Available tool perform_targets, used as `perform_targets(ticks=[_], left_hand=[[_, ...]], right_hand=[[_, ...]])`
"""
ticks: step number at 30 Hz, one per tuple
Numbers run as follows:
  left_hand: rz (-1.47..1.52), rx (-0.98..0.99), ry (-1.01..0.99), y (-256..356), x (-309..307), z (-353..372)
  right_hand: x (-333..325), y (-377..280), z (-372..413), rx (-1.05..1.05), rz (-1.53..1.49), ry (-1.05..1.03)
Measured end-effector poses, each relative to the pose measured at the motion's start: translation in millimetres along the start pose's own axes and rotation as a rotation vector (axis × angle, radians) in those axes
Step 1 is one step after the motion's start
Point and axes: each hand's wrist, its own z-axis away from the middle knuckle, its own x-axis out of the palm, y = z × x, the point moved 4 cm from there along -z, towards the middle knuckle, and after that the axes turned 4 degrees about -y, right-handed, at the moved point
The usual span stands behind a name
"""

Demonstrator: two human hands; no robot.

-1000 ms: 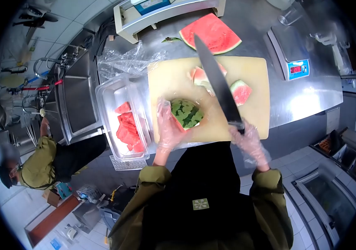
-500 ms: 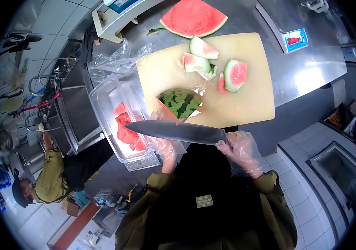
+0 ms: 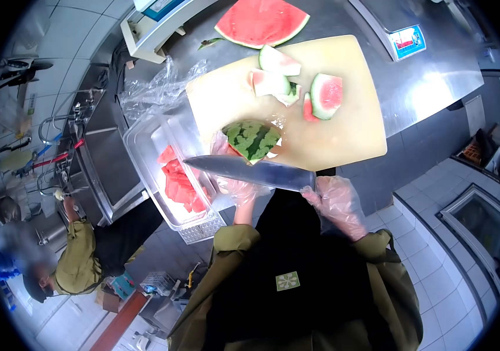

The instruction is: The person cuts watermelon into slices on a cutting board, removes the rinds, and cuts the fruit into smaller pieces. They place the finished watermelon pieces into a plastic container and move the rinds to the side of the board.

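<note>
My right hand (image 3: pixel 337 202), in a clear plastic glove, is closed round the handle of a large knife (image 3: pixel 250 171). The broad blade points left and passes over my left hand (image 3: pixel 239 188), hiding part of it. That hand is gloved too, and its fingers reach up along the left side of a watermelon chunk (image 3: pixel 254 139), gripping it. The chunk is rind side up at the near edge of the cutting board (image 3: pixel 343 143). Left of my left hand is a clear tub (image 3: pixel 139 137) with red watermelon pieces (image 3: pixel 181 186) in it.
Rind offcuts (image 3: pixel 270 83) and a pink-faced rind piece (image 3: pixel 327 95) lie on the board. Behind it are a large watermelon slice (image 3: pixel 261 22) and a scale (image 3: pixel 407 42). Crumpled plastic film (image 3: pixel 162 85) lies left. A co-worker (image 3: pixel 77 257) stands by the sink (image 3: pixel 109 161).
My left hand's fingers have come up round the left side of the watermelon chunk, which has turned slightly and come nearer me on the board. The whole view has shifted a little.
</note>
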Motion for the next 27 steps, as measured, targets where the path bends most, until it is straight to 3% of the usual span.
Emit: perform_targets(ticks=[4,7,8,13,20,23,27], left_hand=[[-0.291,0.156,-0.079,-3.1,8.4,-8.9],[-0.387,0.257,-0.08,-4.6,11.3,-23.1],[-0.409,0.276,-0.076,-4.1,10.7,-25.5],[-0.47,0.339,-0.039,-6.6,17.9,-28.2],[-0.394,0.182,-0.014,-5.7,11.3,-4.8],[-0.321,0.032,0.018,-1.2,-7.8,20.0],[-0.378,0.04,0.033,2.9,-11.1,27.1]], right_hand=[[13.5,-4.0,0.4,0.04,-0.107,0.116],[14.7,-8.7,2.1,0.168,-0.251,0.052],[23.8,-4.7,3.6,0.168,-0.129,-0.004],[32.2,-7.5,8.6,0.189,-0.168,-0.001],[25.8,-30.9,-5.7,0.235,-0.162,-0.001],[27.5,-45.3,-19.1,0.121,-0.059,0.087],[33.3,-45.1,-23.9,0.172,0.018,0.13]])
